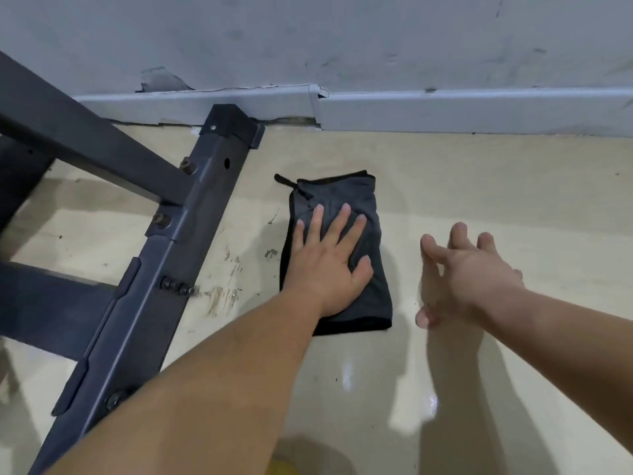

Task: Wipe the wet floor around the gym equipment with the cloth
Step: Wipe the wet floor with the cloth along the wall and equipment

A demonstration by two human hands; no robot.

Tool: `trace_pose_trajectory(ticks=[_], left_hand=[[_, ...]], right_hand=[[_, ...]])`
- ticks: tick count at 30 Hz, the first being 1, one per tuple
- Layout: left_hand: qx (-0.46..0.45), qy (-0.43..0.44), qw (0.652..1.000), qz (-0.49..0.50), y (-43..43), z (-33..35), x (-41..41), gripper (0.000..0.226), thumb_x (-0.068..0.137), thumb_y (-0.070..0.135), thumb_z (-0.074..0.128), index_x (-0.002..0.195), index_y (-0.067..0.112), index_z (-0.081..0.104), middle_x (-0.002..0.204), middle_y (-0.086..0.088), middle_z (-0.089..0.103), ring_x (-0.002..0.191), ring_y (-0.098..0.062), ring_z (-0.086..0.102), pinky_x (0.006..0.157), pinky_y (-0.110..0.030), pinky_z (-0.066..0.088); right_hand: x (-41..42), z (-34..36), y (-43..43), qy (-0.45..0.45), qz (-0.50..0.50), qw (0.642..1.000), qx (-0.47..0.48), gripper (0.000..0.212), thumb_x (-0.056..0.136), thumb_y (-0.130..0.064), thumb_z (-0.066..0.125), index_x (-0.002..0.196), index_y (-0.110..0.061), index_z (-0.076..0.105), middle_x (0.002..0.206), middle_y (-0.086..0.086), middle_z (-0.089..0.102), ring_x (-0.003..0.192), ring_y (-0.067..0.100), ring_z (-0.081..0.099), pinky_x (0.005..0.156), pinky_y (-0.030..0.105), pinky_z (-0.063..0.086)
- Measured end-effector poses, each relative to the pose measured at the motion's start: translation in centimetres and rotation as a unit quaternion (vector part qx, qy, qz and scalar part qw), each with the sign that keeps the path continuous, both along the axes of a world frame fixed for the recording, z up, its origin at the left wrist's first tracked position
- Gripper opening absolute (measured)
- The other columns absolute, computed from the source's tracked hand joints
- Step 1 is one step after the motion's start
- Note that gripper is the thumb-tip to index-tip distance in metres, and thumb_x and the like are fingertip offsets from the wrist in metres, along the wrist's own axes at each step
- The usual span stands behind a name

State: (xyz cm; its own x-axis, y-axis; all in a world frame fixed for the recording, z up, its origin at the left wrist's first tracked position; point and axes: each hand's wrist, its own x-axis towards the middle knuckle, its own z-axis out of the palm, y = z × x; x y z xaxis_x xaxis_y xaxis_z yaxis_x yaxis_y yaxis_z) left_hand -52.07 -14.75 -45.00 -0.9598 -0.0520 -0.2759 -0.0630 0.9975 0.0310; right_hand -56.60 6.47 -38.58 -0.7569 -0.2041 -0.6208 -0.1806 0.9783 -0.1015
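Left hand (329,262): flat on cloth, fingers straight and a little spread, palm pressing down; nothing gripped.
Right hand (469,272): wide, fingers splayed, holding nothing; low over bare floor just right of cloth; contact with floor not clear.
Cloth (346,190): dark grey, folded to a rectangle, lying on floor between frame and right hand; near skirting but apart from it; small loop at far-left corner.
Floor (513,186): pale and glossy; bright sheen near and right of cloth, likely water.
Marks (222,293): scuffs and rusty smears left of cloth, just beside frame.
Frame (191,214): dark steel bars with bolts, left of cloth, far end butting against skirting.
Skirting (445,108): grey, cracked at a joint, along far edge under wall (342,36).
Done so far: cloth down and pressed, set for a stroke; no patch clearly dry, so probably early in the job.
Left to do: sheen on near side, marked strip along frame, corner by skirting; wetness between the bars not possible to tell.
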Motion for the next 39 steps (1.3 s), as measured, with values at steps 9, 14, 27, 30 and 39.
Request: trace_pose_trajectory(ticks=[9,14,27,30,39], left_hand=[[0.008,0.038,0.999,0.016,-4.5,0.0,-6.9,0.073,0.099,0.064,0.018,0.166,0.041,0.001,0.176,0.010,-0.009,0.162,-0.028,-0.012,0.129,-0.055,-0.004],[0.036,0.057,0.958,0.278,-3.1,0.0,-3.2,0.075,0.102,0.062,0.019,0.168,0.031,0.002,0.177,0.001,-0.008,0.161,-0.037,-0.010,0.128,-0.059,-0.004],[0.001,-0.008,0.989,0.147,7.6,0.2,8.4,0.078,0.098,0.060,0.002,0.164,0.027,-0.020,0.171,0.000,-0.029,0.155,-0.046,-0.027,0.124,-0.067,-0.010],[-0.015,-0.006,0.995,0.096,6.3,0.4,5.6,0.077,0.099,0.063,0.004,0.164,0.029,-0.019,0.173,0.000,-0.027,0.156,-0.044,-0.027,0.125,-0.066,-0.008],[-0.005,-0.019,0.995,0.098,10.2,0.7,-6.7,0.070,0.107,0.052,0.012,0.166,0.023,-0.012,0.175,-0.001,-0.020,0.155,-0.053,-0.017,0.122,-0.073,0.001]], right_hand=[[-0.4,-0.5,-0.1,-0.004,-0.011,1.000,0.015,0.138,0.042,-0.064,0.088,0.151,-0.054,0.003,0.164,-0.008,-0.009,0.150,0.030,-0.004,0.102,0.059,0.047],[-0.3,-0.6,-0.1,-0.002,-0.015,1.000,0.005,0.140,0.040,-0.062,0.088,0.153,-0.054,0.006,0.164,-0.008,-0.006,0.150,0.032,-0.001,0.104,0.060,0.046],[0.2,2.3,2.8,-0.020,-0.049,0.984,-0.171,0.129,0.060,-0.052,0.094,0.159,-0.043,0.012,0.166,-0.007,0.012,0.153,0.024,0.018,0.119,0.043,0.033],[0.7,3.4,7.9,0.045,-0.041,0.990,-0.130,0.113,0.072,-0.044,0.088,0.160,-0.041,0.018,0.165,0.000,0.021,0.150,0.022,0.029,0.118,0.037,0.034],[2.7,-0.4,15.5,0.019,-0.074,0.996,0.052,0.125,0.056,-0.048,0.086,0.150,-0.057,0.003,0.150,0.012,0.019,0.140,0.040,0.024,0.089,0.048,0.055]])
